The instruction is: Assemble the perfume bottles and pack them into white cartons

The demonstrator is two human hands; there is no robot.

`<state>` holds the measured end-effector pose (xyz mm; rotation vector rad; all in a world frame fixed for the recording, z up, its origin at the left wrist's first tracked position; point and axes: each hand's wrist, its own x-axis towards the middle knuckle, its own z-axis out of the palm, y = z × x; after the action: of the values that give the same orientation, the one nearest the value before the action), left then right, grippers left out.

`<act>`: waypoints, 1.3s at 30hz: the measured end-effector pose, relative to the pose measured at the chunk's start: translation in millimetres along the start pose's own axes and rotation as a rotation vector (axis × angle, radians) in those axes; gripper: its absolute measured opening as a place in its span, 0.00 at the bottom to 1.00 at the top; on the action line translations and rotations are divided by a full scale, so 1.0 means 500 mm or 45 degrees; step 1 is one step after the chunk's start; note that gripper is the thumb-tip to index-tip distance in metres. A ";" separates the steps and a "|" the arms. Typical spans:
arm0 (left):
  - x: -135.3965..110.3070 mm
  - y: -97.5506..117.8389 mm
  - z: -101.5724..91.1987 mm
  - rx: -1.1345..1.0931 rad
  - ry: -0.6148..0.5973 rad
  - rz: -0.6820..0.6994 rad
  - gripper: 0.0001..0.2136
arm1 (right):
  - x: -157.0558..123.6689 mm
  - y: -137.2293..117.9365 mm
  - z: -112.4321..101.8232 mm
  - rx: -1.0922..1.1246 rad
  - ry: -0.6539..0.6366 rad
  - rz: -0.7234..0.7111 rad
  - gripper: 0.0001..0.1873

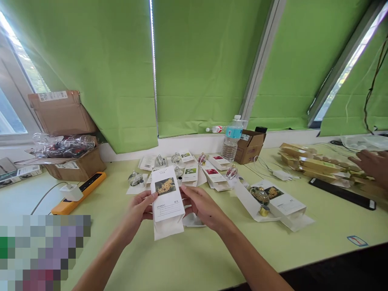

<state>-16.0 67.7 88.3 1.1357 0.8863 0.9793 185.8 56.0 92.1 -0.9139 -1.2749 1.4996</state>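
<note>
Between my two hands is a white paper box (168,202) with a picture of yellow flowers, tilted toward me, its lower end flap hanging loose. My left hand (142,206) grips its left edge, thumb on the front. My right hand (201,206) holds the right edge, fingers partly behind it. Something pale lies on the table under my right hand, mostly hidden. Behind the box are small glass bottles (135,178) and opened boxes with green or red pictures (214,173). To the right, a patterned glass bottle with a gold cap (260,197) lies by another yellow-flower box (283,202).
At left stand a cardboard carton (75,163) with plastic wrap and an orange power strip (79,194). A water bottle (232,139) and a brown box (250,147) stand at the back. At right are a white charger (281,175), a black bar (342,194) and another person's hand (371,161).
</note>
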 end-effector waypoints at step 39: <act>-0.014 -0.037 -0.021 -0.409 -0.001 -0.321 0.21 | 0.003 0.100 -0.004 -0.116 0.102 0.069 0.20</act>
<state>-25.1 62.0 68.7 0.7329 0.8144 0.8746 177.9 56.9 42.9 -1.0652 -1.2779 1.4413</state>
